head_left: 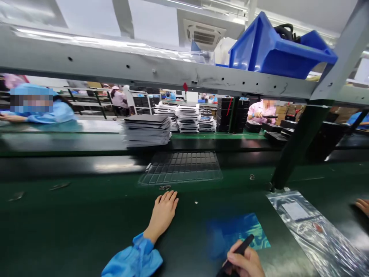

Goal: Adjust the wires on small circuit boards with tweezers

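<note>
My left hand (162, 214), in a blue sleeve, lies palm down on the green bench with its fingers stretched out. Just beyond its fingertips is a small cluster of metal parts (165, 187). Behind them lies a clear plastic tray (184, 169) with rows of compartments, dark ones showing at its far side. At the bottom of the view my right hand (246, 263) is closed around a black pen-shaped tool (243, 245). The tool slants over a shiny blue film sheet (239, 227), partly blurred. The tool's lower end is hard to make out.
A silvery bag (323, 234) with a white label lies at right, near a dark upright post (300, 146). Another person's hand (362, 206) shows at the right edge. Grey sheets (147, 130) are stacked behind the tray. Overhead, a shelf beam (161, 73) carries a blue bin (279, 54).
</note>
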The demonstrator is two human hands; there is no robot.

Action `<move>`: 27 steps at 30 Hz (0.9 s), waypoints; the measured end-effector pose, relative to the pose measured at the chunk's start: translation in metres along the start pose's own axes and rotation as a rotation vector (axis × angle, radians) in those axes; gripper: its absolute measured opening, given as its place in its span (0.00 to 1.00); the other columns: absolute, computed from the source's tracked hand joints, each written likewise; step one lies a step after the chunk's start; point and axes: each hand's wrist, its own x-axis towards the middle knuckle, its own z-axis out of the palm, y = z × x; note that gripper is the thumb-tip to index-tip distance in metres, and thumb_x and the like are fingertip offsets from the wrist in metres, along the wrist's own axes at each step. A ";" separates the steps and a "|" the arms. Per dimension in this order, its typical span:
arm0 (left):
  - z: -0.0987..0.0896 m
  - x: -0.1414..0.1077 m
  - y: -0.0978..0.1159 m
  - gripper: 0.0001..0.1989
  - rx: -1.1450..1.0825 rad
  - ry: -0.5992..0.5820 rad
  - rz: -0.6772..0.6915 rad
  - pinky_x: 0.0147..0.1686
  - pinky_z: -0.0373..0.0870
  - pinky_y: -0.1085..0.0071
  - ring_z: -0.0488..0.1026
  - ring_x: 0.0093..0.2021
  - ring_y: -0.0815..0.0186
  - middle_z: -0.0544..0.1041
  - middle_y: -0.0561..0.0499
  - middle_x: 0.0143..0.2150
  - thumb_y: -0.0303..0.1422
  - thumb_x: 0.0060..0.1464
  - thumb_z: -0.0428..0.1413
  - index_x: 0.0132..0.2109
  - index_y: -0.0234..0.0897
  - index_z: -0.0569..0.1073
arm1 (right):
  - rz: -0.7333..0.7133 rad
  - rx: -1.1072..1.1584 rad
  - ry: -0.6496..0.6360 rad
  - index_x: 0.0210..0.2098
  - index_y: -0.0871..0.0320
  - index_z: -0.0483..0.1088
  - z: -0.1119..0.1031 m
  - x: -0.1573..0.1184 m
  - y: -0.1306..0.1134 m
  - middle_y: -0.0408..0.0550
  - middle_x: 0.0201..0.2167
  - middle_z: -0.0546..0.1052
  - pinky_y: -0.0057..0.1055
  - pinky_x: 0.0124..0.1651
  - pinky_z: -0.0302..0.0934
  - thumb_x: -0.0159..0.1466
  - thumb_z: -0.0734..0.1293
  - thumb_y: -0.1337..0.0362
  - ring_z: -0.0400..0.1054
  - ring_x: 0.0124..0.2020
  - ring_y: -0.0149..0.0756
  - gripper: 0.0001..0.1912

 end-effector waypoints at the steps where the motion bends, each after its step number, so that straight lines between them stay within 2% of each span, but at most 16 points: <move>1: 0.000 0.000 0.000 0.15 0.001 0.001 0.001 0.52 0.60 0.56 0.64 0.54 0.58 0.70 0.43 0.52 0.31 0.60 0.45 0.51 0.33 0.68 | -0.001 0.009 -0.007 0.16 0.60 0.69 0.000 -0.001 -0.001 0.45 0.11 0.72 0.26 0.21 0.56 0.36 0.78 0.58 0.64 0.14 0.32 0.17; 5: 0.000 0.000 -0.001 0.18 0.005 0.008 0.003 0.51 0.60 0.56 0.65 0.53 0.57 0.70 0.44 0.52 0.33 0.59 0.41 0.50 0.35 0.69 | 0.003 0.031 -0.025 0.17 0.60 0.69 0.001 -0.001 -0.001 0.45 0.12 0.73 0.25 0.21 0.56 0.38 0.77 0.59 0.65 0.14 0.31 0.16; 10: -0.001 0.000 -0.001 0.18 -0.001 0.021 0.003 0.51 0.60 0.56 0.65 0.53 0.56 0.71 0.44 0.51 0.33 0.59 0.40 0.50 0.35 0.70 | 0.012 0.038 -0.023 0.17 0.60 0.69 0.000 0.000 0.000 0.46 0.12 0.73 0.25 0.21 0.56 0.38 0.77 0.60 0.65 0.14 0.31 0.15; 19: -0.003 0.000 0.000 0.17 0.007 -0.003 -0.006 0.52 0.59 0.57 0.64 0.54 0.57 0.70 0.44 0.52 0.32 0.58 0.42 0.51 0.34 0.69 | 0.007 0.013 -0.011 0.17 0.60 0.68 -0.002 0.001 0.002 0.43 0.11 0.72 0.26 0.21 0.56 0.38 0.77 0.61 0.64 0.14 0.31 0.15; 27: -0.008 0.002 0.002 0.14 -0.005 -0.016 0.008 0.50 0.61 0.56 0.65 0.53 0.55 0.70 0.41 0.51 0.29 0.58 0.46 0.49 0.30 0.69 | 0.000 -0.043 0.060 0.16 0.61 0.68 -0.006 0.004 0.005 0.44 0.11 0.71 0.27 0.20 0.55 0.35 0.78 0.57 0.65 0.14 0.34 0.18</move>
